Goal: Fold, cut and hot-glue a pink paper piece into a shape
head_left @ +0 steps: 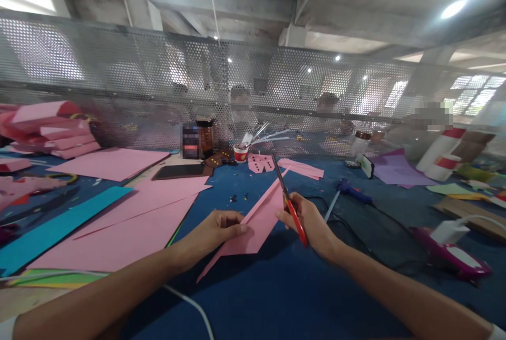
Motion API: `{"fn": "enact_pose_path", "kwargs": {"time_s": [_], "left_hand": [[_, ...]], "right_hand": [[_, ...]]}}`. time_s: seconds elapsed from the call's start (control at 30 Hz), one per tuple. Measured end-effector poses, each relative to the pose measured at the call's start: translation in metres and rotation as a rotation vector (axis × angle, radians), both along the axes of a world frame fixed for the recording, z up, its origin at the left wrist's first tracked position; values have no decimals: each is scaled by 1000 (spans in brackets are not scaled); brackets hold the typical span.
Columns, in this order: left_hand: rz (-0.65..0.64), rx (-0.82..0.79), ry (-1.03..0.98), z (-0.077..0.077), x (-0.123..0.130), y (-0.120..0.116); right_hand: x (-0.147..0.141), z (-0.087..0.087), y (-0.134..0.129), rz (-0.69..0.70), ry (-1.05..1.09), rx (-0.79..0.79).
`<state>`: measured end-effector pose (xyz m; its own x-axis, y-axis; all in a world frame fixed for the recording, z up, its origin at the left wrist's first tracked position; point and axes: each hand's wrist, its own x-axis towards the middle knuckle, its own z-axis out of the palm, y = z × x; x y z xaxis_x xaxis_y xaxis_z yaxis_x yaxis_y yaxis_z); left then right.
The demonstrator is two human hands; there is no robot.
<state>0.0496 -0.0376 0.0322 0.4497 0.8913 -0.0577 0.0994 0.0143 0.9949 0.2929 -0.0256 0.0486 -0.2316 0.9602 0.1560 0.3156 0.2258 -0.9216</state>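
Pinched between thumb and fingers, the pink paper (263,221) is held slanted above the blue table (237,298) by the left hand (227,228); by the right hand (302,219), wrist angled inward, red-handled scissors (294,219) are gripped, blades pointing up and away.

Colour and Pattern Findings: Pink Dominates a Blue Surface

The sheet (259,226) is plain pink. The scissors (292,212) show red handles, dark blades and a small yellow-orange patch near the pivot. The tabletop (245,303) is deep blue. The cutout (261,164) is pink, patterned with black dots. The cup (241,154) is red and white with a yellow mark. The long strip (75,221) is turquoise; the crumpled sheet (397,167) is purple. The glue gun (353,191) is blue. The screen (276,84) is grey, regularly perforated. The dark brown piece (220,159) appears yellow-spotted, though blur limits certainty.
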Motion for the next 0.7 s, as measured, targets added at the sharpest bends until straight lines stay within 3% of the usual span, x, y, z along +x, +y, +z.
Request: {"fn": "enact_pose_path", "kwargs": {"time_s": [0.23,0.5,0.7], "left_hand": [[166,65,32,0,-4,12],[319,159,-12,22,-21,23],[466,167,-14,28,-30,27]], "right_hand": [[4,-9,4,78,-10,-25],[22,6,-1,176,-354,-16],[28,3,1,242,-520,-4]]}}
